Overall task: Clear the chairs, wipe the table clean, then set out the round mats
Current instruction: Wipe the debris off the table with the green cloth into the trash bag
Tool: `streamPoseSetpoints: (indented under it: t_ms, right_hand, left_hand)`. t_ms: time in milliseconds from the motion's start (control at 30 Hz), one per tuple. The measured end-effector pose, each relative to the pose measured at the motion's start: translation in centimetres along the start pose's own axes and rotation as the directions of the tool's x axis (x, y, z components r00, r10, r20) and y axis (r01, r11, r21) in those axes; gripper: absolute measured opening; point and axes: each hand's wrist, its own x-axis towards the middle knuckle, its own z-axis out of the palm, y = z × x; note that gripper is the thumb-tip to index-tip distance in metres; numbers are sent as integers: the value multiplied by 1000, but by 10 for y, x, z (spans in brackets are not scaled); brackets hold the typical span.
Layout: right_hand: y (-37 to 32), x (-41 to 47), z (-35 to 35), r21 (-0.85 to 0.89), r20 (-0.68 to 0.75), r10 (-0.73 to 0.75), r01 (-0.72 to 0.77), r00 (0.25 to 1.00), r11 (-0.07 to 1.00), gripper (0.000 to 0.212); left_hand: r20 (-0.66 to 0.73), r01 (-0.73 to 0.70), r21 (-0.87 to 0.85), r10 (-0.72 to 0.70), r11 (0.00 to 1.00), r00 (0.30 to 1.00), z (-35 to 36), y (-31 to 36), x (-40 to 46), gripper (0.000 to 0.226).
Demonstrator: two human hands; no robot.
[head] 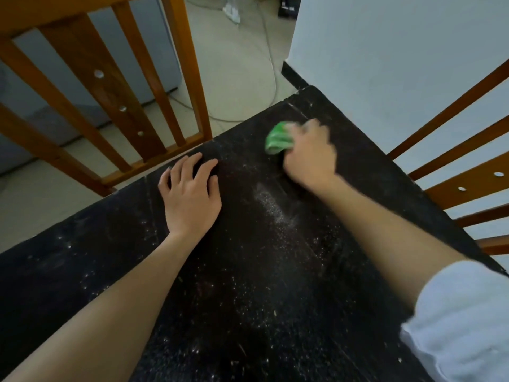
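orange-brown wood frames the scene on the left, where a slatted chair back (pixel 104 86) leans in against the far-left edge of the table; three pale round holes run down its wide middle slat, and its top rail and seat are cut off by the frame. dark, almost black table top (pixel 91 271) fills the middle of the view, speckled all over with pale dust and crumbs, with a denser whitish streak (pixel 271 205) between the two forearms. left hand (pixel 190 188) lies palm down on the table near that edge, fingers spread and straight, gripping nothing. further right, the right hand (pixel 309 153) is curled around a bunched green cloth (pixel 276 137) and holds it down on the table near the far corner; hand and cloth are smeared by motion blur, so the cloth's weave and the finger positions cannot be made out, and most of the cloth is hidden under the palm. a rolled white sleeve (pixel 457 321) shows at the lower right, cut by the frame. at the far right a second wooden chair back (pixel 462 161) stands by the table's right edge, only partly in view. behind lie a pale tiled floor, a trailing cable (pixel 271 70) and a white wall (pixel 385 45).
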Motion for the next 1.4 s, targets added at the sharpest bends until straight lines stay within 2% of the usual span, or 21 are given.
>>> streamPoseSetpoints:
  t_ms: [67,100,167,233,333,400,500,567,633,700,733,867,933,967,1067,1133,1200,1233,1300,1333,1400]
  right_hand:
    - [-23,-30,4,84,54,-260,255,964,963,46]
    - [-23,-31,-1,103,-7,-282,281,959,954,44]
    - [-7,-5,-11,60,-188,-148,162,971,985,44]
    - [11,35,-16,1,-263,35,-36,964,999,48]
    - [16,73,-14,75,-175,301,-292,937,953,49]
    - [0,74,0,48,-105,299,-295,948,954,50]
    - [-37,44,17,-13,-56,26,-26,998,1000,49]
    - [-56,8,23,6,21,-190,190,982,982,49]
    - [-64,-31,22,104,176,-413,400,894,910,50]
    - [-64,-48,7,336,367,-535,428,761,839,53]
    - [-60,-40,3,398,382,-534,387,754,832,53]
    - [-35,31,-1,249,75,-211,187,975,950,57]
    - [-34,37,2,102,141,-63,49,988,994,59]
    - [-41,30,3,39,184,-83,77,979,996,60]
    - [-67,-33,-1,15,321,-398,415,860,910,64]
    - [-74,-88,2,169,439,-618,616,652,770,61]
    - [-70,-115,0,363,513,-716,636,473,681,50]
    - [-66,-108,-3,411,495,-719,597,488,689,43]
    - [-52,-66,-2,359,324,-643,539,694,762,38]
    - [-41,-37,-2,290,205,-555,492,806,821,41]
    - [-19,4,-5,155,94,-305,289,948,945,54]
  left_hand:
    - [-22,122,-17,-123,992,992,0,-1,1,42]
    - [-22,166,-17,-167,986,986,1,-1,2,44]
    - [-15,172,-5,-172,985,985,2,0,4,45]
    - [-7,153,-16,-153,988,988,0,-1,3,45]
    - [-9,148,-35,-148,988,989,-2,-1,2,45]
    - [-31,157,-64,-159,986,987,-1,-1,3,45]
    - [-69,203,-162,-217,966,974,0,1,5,44]
    - [-107,265,-322,-313,909,944,-3,2,4,43]
    - [-123,307,-458,-401,834,908,-9,3,0,41]
    - [-99,308,-442,-387,843,917,-16,2,-5,39]
    - [-72,293,-396,-348,870,935,-18,-2,-6,40]
    - [51,201,-296,-195,934,979,-32,-38,-3,39]
    - [104,125,-313,-97,941,990,-34,-56,0,38]
    - [88,54,-279,-31,959,996,-34,-61,0,38]
    - [3,-74,-218,77,973,997,-29,-68,2,35]
    - [-10,-74,-215,73,974,997,-28,-68,1,33]
    - [-12,-76,-160,75,984,997,-28,-69,1,34]
    - [-11,-83,-139,82,987,997,-28,-69,1,35]
    - [-9,-101,-125,100,987,995,-28,-69,1,35]
    - [-7,-104,-125,104,987,995,-28,-69,2,35]
    - [1,-103,-115,103,988,995,-29,-68,1,35]
